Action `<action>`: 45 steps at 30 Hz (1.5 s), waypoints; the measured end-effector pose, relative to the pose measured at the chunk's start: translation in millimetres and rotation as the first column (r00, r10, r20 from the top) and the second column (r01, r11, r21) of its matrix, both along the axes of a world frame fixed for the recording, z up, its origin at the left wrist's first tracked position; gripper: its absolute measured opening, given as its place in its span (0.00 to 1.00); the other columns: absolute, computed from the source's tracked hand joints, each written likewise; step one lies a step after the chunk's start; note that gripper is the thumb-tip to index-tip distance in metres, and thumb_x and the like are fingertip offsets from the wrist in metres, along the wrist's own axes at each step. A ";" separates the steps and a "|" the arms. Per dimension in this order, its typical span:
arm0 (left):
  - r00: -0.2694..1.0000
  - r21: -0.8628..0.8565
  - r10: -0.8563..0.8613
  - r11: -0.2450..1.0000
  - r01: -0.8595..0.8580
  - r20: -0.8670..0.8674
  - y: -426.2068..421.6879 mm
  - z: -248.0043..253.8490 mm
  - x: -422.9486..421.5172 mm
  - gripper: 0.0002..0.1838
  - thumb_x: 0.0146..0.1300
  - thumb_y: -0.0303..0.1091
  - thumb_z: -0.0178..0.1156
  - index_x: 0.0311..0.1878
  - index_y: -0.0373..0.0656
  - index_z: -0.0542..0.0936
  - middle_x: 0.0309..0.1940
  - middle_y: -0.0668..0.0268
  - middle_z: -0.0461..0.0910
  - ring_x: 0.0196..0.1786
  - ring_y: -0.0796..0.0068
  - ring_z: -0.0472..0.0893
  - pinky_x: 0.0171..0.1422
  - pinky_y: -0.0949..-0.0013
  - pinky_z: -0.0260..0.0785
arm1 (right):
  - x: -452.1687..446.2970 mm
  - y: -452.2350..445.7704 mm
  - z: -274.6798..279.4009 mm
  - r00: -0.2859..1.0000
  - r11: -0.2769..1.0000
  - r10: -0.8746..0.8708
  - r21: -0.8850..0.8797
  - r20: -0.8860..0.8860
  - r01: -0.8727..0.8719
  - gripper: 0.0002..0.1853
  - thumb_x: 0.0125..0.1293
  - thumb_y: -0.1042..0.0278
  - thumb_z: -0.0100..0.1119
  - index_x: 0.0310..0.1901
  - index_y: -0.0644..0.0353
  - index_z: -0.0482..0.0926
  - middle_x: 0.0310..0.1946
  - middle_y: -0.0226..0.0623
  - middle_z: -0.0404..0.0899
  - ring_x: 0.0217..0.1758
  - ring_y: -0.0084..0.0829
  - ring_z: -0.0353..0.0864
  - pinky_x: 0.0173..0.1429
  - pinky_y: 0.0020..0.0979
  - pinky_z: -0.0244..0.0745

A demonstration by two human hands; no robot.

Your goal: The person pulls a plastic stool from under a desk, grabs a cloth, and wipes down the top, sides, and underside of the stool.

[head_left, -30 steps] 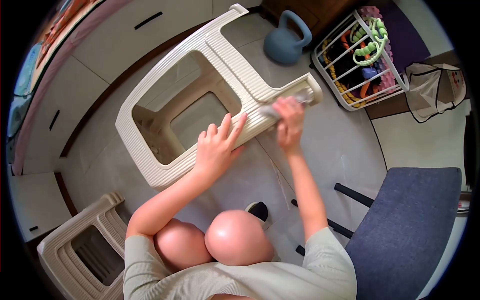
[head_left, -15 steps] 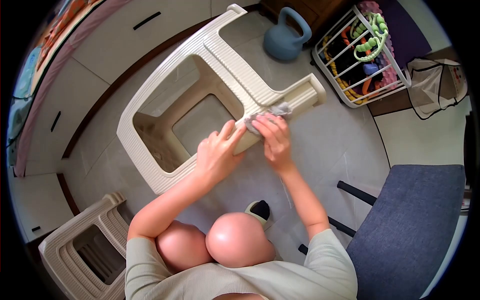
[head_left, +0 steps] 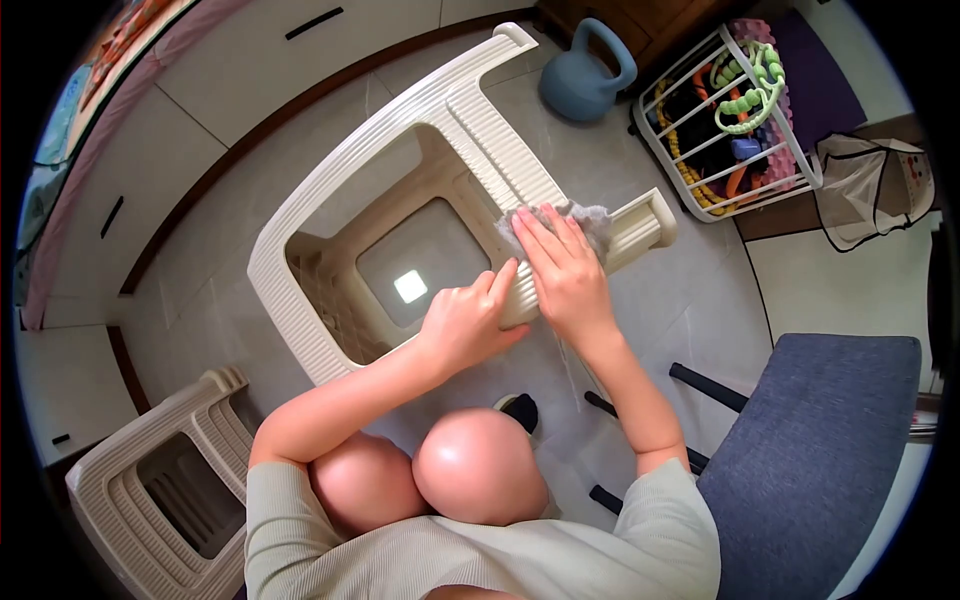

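A large cream plastic frame [head_left: 325,165] with ribbed edges and a wide opening stands tilted on the floor before my knees. My left hand [head_left: 465,315] grips its near edge, index finger stretched along the rim and thumb out to the right. Just right of it, my right hand [head_left: 570,285] presses a fluffy grey cloth [head_left: 592,222] onto the ribbed corner where a short arm of the frame juts out. The fingers of that hand lie over the cloth and partly hide it.
A similar cream plastic piece [head_left: 110,480] stands at lower left. Beyond the frame are a blue kettlebell [head_left: 585,85] and a white rack [head_left: 690,185] with exercise gear. A dark blue chair [head_left: 810,450] is at right, white drawers [head_left: 250,80] at far left.
My right hand has slid the cloth slightly inward along the frame, with fingers now flatter on it. The frame sits slightly further right in view, and my left hand has shifted right with it.
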State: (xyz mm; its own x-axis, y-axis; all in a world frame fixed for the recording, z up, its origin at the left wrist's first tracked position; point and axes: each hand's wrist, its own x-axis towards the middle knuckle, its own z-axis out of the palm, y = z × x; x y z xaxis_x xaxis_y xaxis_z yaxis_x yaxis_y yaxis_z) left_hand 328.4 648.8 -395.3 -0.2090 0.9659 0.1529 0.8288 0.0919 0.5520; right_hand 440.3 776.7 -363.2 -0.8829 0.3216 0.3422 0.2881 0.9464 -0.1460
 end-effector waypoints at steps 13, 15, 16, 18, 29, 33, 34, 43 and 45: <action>0.999 -0.005 -0.036 0.999 0.036 0.034 1.2 4.3 -3.8 0.39 0.47 0.49 0.71 0.59 0.37 0.70 0.33 0.57 0.79 0.27 0.56 0.82 0.30 0.60 0.77 | -39.6 13.7 -2.4 1.000 0.993 -0.004 0.120 0.024 0.001 0.25 0.61 0.71 0.53 0.62 0.63 0.72 0.65 0.34 0.70 0.69 0.39 0.66 0.71 0.38 0.63; 0.998 0.002 -0.031 1.000 0.031 0.050 1.1 4.9 -3.7 0.41 0.47 0.49 0.71 0.62 0.37 0.69 0.34 0.56 0.79 0.28 0.55 0.82 0.31 0.59 0.77 | -14.2 5.2 5.6 0.997 0.998 -0.034 0.062 0.065 0.029 0.25 0.62 0.71 0.53 0.63 0.62 0.71 0.66 0.34 0.69 0.69 0.40 0.66 0.71 0.39 0.62; 0.997 -0.006 -0.044 0.999 0.044 0.062 0.8 4.3 -2.6 0.41 0.48 0.49 0.71 0.63 0.38 0.68 0.35 0.56 0.79 0.28 0.54 0.82 0.31 0.59 0.77 | -3.4 1.3 9.5 0.995 0.998 -0.048 0.034 0.084 0.045 0.25 0.63 0.71 0.52 0.63 0.62 0.71 0.66 0.35 0.69 0.70 0.40 0.66 0.71 0.39 0.62; 0.994 -0.024 -0.067 0.997 0.070 0.083 -1.6 2.9 1.5 0.42 0.49 0.49 0.70 0.65 0.38 0.67 0.36 0.54 0.80 0.28 0.54 0.82 0.31 0.58 0.78 | 10.1 -3.0 14.1 0.991 0.997 -0.071 0.006 0.116 0.071 0.24 0.64 0.71 0.52 0.64 0.59 0.71 0.67 0.36 0.68 0.70 0.41 0.65 0.71 0.41 0.62; 0.960 -0.036 -0.186 0.980 0.198 0.208 -5.9 7.5 35.0 0.35 0.57 0.44 0.65 0.62 0.34 0.65 0.35 0.49 0.78 0.27 0.48 0.81 0.31 0.55 0.77 | 19.8 -2.3 17.9 0.982 0.996 -0.089 0.033 0.165 0.084 0.27 0.61 0.73 0.53 0.65 0.58 0.70 0.69 0.38 0.64 0.71 0.42 0.63 0.73 0.43 0.59; 0.957 -0.012 -0.172 0.984 0.180 0.232 -4.1 8.6 39.6 0.33 0.57 0.43 0.65 0.61 0.34 0.66 0.36 0.49 0.79 0.27 0.48 0.81 0.30 0.55 0.77 | -19.8 18.8 10.4 0.994 0.998 -0.027 0.051 0.110 0.021 0.26 0.62 0.73 0.53 0.64 0.60 0.70 0.69 0.38 0.65 0.71 0.42 0.63 0.73 0.42 0.58; 0.956 0.001 -0.166 0.985 0.171 0.241 -3.3 10.2 39.0 0.32 0.57 0.43 0.64 0.61 0.35 0.67 0.36 0.50 0.79 0.27 0.48 0.81 0.29 0.56 0.76 | -26.0 21.7 9.1 0.996 0.999 -0.009 0.053 0.087 0.005 0.26 0.62 0.73 0.53 0.64 0.60 0.70 0.68 0.38 0.65 0.71 0.42 0.63 0.74 0.41 0.58; 0.966 0.402 0.229 0.901 -0.163 -0.121 20.7 27.5 -85.4 0.24 0.55 0.38 0.66 0.53 0.42 0.72 0.49 0.55 0.77 0.44 0.59 0.80 0.46 0.61 0.74 | -4.0 11.0 20.3 0.989 0.999 -0.052 0.004 0.140 0.052 0.26 0.63 0.74 0.53 0.65 0.57 0.70 0.68 0.38 0.65 0.71 0.42 0.63 0.73 0.41 0.59; 0.918 0.412 0.314 0.890 -0.195 -0.243 22.8 21.8 -116.4 0.30 0.54 0.38 0.67 0.60 0.45 0.70 0.56 0.56 0.74 0.44 0.59 0.80 0.49 0.61 0.73 | 4.1 6.9 22.1 0.985 0.998 -0.067 0.002 0.156 0.067 0.26 0.63 0.74 0.53 0.65 0.57 0.70 0.68 0.38 0.65 0.71 0.42 0.64 0.73 0.42 0.59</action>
State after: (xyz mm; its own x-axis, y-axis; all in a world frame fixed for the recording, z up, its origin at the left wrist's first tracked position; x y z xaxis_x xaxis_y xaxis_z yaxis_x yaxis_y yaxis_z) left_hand 212.0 671.6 -373.6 -0.3277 0.7437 0.5826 0.9335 0.1597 0.3211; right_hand 444.4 783.6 -341.1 -0.9019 0.3825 0.2007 0.3703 0.9238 -0.0968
